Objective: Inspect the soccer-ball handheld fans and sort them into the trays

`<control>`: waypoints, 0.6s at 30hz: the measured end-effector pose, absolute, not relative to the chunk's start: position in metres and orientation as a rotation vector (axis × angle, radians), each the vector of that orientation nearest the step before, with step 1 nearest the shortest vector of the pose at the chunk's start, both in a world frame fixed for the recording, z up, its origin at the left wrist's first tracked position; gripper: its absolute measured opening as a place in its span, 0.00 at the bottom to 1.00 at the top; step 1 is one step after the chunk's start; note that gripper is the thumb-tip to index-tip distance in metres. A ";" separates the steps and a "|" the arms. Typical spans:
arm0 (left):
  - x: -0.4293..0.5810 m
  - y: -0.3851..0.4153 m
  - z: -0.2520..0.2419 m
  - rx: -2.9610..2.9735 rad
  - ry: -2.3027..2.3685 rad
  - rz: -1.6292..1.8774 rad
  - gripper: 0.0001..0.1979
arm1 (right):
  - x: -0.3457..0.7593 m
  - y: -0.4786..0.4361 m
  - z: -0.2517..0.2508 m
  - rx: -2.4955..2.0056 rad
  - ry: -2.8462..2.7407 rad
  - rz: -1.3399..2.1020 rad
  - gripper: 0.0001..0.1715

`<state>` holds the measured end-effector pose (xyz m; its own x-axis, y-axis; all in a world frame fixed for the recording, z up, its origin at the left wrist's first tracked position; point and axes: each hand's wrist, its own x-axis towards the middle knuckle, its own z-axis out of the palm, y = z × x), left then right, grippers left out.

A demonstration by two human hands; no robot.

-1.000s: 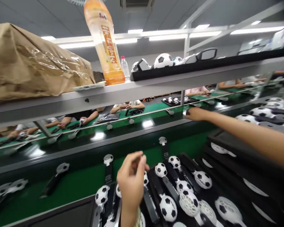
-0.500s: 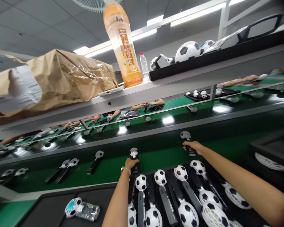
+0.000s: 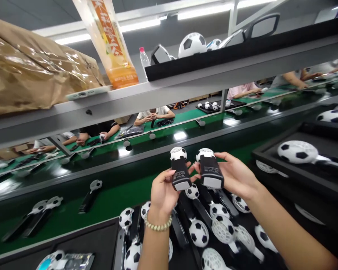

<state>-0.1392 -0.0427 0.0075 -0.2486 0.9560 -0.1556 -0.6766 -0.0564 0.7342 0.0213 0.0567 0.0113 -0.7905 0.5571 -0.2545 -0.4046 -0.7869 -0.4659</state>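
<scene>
My left hand (image 3: pixel 163 187) has its fingers wrapped round a black-handled, football-patterned handheld fan (image 3: pixel 180 173), its handle end towards me. A matching handheld fan (image 3: pixel 211 172) is in my right hand (image 3: pixel 238 175), held by the handle beside the first one. White vented heads show at the far ends of both. Below them, a black tray (image 3: pixel 190 245) holds several more football-headed fans (image 3: pixel 198 232) lying in rows. On my left wrist is a beaded bracelet (image 3: pixel 158 226).
Several part-made fans (image 3: pixel 46 204) lie on the green bench at left. Stacked black trays (image 3: pixel 273 159) stand at right. A shelf (image 3: pixel 169 92) overhead bears a drink bottle (image 3: pixel 108 48), a phone (image 3: pixel 87 93) and a paper-wrapped parcel (image 3: pixel 42 67). Other people's hands work across the conveyor (image 3: pixel 146 150).
Both hands have lifted a fan off the green bench and brought them together above the tray. The view has shifted to the right.
</scene>
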 end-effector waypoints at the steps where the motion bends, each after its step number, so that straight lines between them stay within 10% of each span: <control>1: -0.131 -0.048 0.010 0.410 0.824 1.660 0.14 | 0.025 0.052 0.012 -0.506 -0.551 2.510 0.21; 18: -0.104 -0.067 0.017 0.401 0.932 1.744 0.14 | 0.036 0.037 0.018 -0.441 -0.656 2.581 0.27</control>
